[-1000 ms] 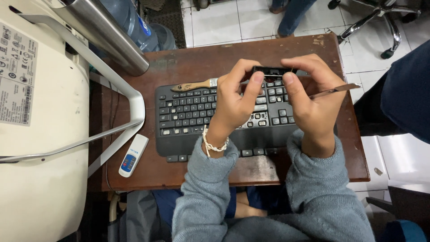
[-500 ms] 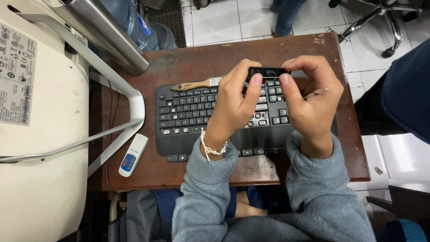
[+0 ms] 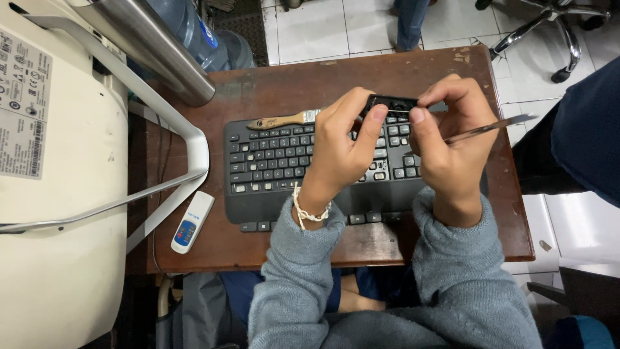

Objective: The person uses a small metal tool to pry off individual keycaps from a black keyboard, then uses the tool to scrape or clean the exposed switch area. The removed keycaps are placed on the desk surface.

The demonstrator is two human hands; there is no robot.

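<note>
Part: small black plastic piece [image 3: 392, 103], pinched over the keyboard's far edge
Left hand [image 3: 340, 152]: grasping the piece
Right hand [image 3: 450, 145]: grasping it, plus a thin metal tool [image 3: 492, 127]
Keyboard [image 3: 278, 161]: black, partly hidden
Brush [image 3: 284, 120]: wooden handle, bristles hidden
Table [image 3: 284, 81]: worn brown wood

Grey knitted sleeves reach both wrists; a white beaded bracelet [image 3: 310, 212] circles the left

A small repair or office workroom: a worn brown desk [image 3: 336, 77] stands on a white tiled floor [image 3: 323, 26], with a black keyboard [image 3: 271, 161] and a paintbrush [image 3: 284, 120] on it. A rolling chair base [image 3: 549, 19] sits beyond the desk, a water jug [image 3: 190, 32] stands at the far left, and a bulky cream machine [image 3: 51, 194] with a metal bar fills the left side
</note>
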